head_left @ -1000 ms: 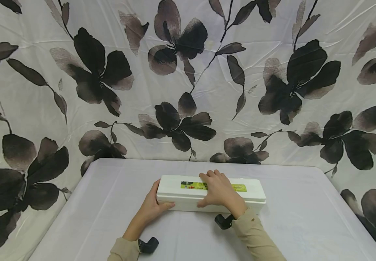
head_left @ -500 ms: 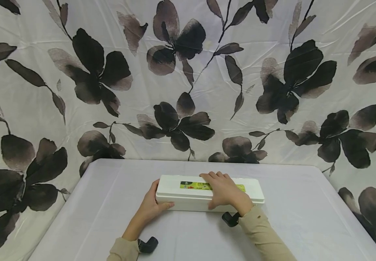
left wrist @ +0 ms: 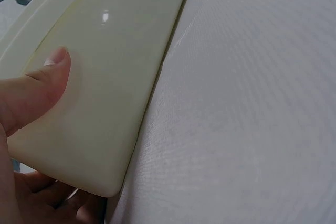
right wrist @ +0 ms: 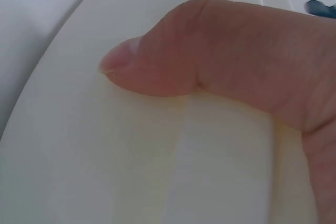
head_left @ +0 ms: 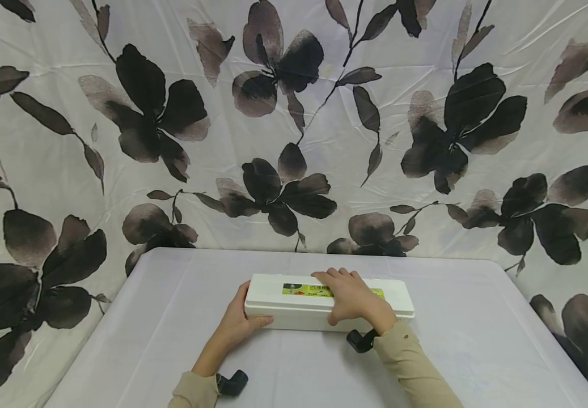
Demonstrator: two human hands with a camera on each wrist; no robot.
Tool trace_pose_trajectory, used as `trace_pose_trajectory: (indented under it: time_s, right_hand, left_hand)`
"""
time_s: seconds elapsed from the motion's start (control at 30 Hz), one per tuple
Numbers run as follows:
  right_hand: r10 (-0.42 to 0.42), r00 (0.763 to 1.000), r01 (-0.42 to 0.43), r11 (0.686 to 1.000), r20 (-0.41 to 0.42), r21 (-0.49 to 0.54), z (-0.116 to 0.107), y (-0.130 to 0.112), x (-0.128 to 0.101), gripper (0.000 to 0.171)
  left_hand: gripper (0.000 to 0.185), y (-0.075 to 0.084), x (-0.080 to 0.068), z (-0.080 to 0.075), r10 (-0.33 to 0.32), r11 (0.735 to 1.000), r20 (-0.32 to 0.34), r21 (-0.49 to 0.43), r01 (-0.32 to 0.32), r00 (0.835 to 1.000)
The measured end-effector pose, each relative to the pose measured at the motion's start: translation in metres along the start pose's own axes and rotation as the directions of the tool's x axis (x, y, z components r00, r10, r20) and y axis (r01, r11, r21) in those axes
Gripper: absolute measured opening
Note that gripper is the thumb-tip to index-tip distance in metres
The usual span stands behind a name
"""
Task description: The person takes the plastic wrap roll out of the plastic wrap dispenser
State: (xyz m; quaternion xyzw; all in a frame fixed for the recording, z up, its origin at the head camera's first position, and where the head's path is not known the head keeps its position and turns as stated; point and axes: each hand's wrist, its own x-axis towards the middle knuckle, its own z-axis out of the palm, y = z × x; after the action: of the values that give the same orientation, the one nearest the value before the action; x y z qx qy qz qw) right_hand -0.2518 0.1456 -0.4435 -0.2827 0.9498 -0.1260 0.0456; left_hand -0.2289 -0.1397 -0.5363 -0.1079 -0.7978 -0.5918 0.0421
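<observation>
Box position: the white box (head_left: 329,303) lies on the worktop (head_left: 477,340), at 12 o'clock from the person and near the middle of the cloth.
Long axis: runs from 9 o'clock to 3 o'clock, square across the person's front; a yellow-green label (head_left: 304,290) runs along the lid.
Left hand: the left hand (head_left: 237,323) clasps the 9 o'clock end, thumb (left wrist: 37,90) pressed on the near side wall, fingers curled round the end.
Right hand: the right hand (head_left: 350,296) lies over the lid just past the middle towards 3 o'clock, fingers on top and thumb (right wrist: 152,69) against the near side.
Hands apart or together: apart, both on the box, spaced along its length.
Nearer hand: both touch it; the left holds an end, the right sits nearer the centre.
Free end: the 3 o'clock end has no hand on it.
Counts: one box, one label, two hands, two black wrist mounts (head_left: 232,384) (head_left: 359,340).
Backdrop: flowered cloth (head_left: 294,124) at 12 o'clock behind the worktop.
</observation>
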Motion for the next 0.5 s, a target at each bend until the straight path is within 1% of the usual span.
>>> trace_pose_trajectory:
  time_s: [0.17,0.4,0.5]
  right_hand:
    - [-0.009,1.000,0.008,1.000,0.014,0.010,-0.0018,0.0004,0.0012,0.099]
    - [-0.013,0.999,0.012,1.000,0.032,0.028,-0.0050,0.0011,0.0042,0.099]
    - [-0.012,0.999,0.011,0.999,0.042,0.031,-0.0071,0.0005,0.0046,0.098]
  left_hand:
    - [0.096,0.0013,-0.0003,-0.0012,0.000,1.000,0.016,0.006,0.000,1.000]
    - [0.095,0.0021,-0.0011,-0.0018,0.030,0.999,0.023,0.018,-0.030,0.999]
    - [0.094,0.0014,-0.0006,-0.0019,0.030,0.999,0.027,0.011,-0.030,0.999]
